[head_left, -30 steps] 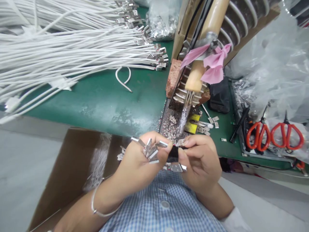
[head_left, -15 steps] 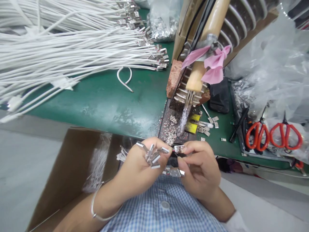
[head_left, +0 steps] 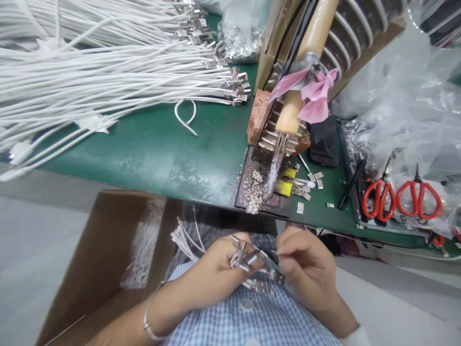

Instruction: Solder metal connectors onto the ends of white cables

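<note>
Hands are sitting lower: left hand (head_left: 219, 270) is gripping metal connectors (head_left: 240, 260) at six o'clock, right hand (head_left: 312, 265) curling at five (hold: cannot tell). Connector sorting is seemingly continuing, next probably needing a fine pinch.

silver USB plugs (head_left: 264, 287) | white cables (head_left: 180, 238) attached | fanned, left hand (head_left: 224, 265)

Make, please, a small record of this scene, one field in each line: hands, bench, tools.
left hand: closed around white cables with metal connectors
right hand: beside those connectors, fingers bent; whether it holds something is unclear
bench: green, with a large cable pile at left
iron: wooden handle, pink ribbon tied on
cutters: two red-handled pairs, at right
</note>
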Action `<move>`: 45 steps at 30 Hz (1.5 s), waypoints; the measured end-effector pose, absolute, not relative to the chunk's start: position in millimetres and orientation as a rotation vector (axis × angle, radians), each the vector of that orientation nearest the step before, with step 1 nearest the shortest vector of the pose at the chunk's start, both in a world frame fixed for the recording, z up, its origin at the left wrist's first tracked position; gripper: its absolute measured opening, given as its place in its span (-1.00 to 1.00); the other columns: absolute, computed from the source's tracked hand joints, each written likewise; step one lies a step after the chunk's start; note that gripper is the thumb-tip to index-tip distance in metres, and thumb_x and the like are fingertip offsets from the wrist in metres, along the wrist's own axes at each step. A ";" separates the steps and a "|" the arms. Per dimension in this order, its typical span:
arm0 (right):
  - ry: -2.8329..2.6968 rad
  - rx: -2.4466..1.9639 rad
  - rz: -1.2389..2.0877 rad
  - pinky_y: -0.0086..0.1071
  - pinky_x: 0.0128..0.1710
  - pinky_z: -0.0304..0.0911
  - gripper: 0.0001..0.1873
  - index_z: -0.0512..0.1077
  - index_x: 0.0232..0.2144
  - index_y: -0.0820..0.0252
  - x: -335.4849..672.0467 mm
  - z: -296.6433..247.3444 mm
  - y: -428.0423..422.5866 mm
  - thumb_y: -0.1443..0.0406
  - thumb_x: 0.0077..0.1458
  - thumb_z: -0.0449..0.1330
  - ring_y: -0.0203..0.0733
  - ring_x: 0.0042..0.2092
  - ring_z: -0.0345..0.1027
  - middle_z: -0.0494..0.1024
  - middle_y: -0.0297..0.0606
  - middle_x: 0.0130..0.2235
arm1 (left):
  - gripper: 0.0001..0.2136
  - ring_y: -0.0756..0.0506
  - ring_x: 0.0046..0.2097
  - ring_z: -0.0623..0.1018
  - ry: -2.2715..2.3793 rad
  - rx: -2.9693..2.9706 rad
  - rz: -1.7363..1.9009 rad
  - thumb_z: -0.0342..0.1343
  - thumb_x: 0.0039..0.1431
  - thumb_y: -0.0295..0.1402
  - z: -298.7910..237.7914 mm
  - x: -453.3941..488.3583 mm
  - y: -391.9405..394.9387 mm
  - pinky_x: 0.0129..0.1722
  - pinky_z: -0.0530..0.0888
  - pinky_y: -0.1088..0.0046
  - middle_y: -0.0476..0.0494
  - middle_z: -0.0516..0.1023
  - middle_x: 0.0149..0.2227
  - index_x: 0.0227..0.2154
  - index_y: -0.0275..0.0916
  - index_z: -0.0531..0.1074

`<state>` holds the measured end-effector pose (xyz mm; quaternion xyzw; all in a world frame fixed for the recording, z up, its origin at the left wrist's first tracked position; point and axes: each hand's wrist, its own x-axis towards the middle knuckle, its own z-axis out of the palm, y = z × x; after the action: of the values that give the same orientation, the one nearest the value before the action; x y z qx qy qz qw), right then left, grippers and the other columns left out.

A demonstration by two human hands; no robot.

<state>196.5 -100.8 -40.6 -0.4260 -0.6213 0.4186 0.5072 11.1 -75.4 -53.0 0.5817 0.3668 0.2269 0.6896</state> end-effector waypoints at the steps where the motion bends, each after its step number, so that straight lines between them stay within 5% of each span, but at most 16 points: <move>1: -1.585 -1.002 0.990 -0.45 -0.57 0.22 -0.87 0.45 -0.21 0.13 195.0 -39.2 -98.5 0.21 0.25 0.23 -0.28 -0.49 0.31 0.45 -0.36 -0.47 | -0.69 0.01 -0.44 0.34 0.800 1.317 0.500 0.06 0.25 -0.27 -53.7 11.5 -76.6 -0.44 0.34 0.53 0.02 0.26 -0.48 -0.59 -0.27 0.31; 14: -1.561 -0.989 1.098 -0.43 -0.53 0.26 -0.96 0.43 -0.25 0.08 195.4 -48.8 -102.4 0.29 0.22 0.20 -0.26 -0.44 0.33 0.46 -0.34 -0.42 | -0.80 -0.02 -0.43 0.49 0.857 1.372 0.656 0.05 0.30 -0.34 -36.1 -5.1 -79.3 -0.44 0.43 0.53 -0.08 0.52 -0.46 -0.38 -0.28 0.51; 27: -1.631 -0.912 1.077 -0.39 -0.52 0.26 -0.89 0.46 -0.19 0.05 198.9 -51.2 -100.2 0.33 0.22 0.18 -0.23 -0.42 0.34 0.50 -0.28 -0.38 | -0.88 0.06 -0.46 0.48 0.828 1.567 0.768 0.11 0.25 -0.51 -32.9 -7.8 -74.1 -0.43 0.41 0.62 0.01 0.50 -0.48 -0.35 -0.30 0.54; 45: -1.596 -0.888 1.109 -0.39 -0.50 0.26 -0.82 0.47 -0.16 0.04 200.8 -55.1 -99.4 0.38 0.19 0.21 -0.24 -0.42 0.35 0.51 -0.28 -0.37 | -0.86 0.01 -0.45 0.52 0.839 1.551 0.724 0.11 0.25 -0.46 -33.9 -6.3 -71.0 -0.42 0.44 0.57 -0.07 0.55 -0.48 -0.37 -0.31 0.56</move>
<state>200.8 -99.4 -55.1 -0.3640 -0.6548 0.4549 0.4815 -6.3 -71.0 -33.9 0.6634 0.3587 0.3094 0.5792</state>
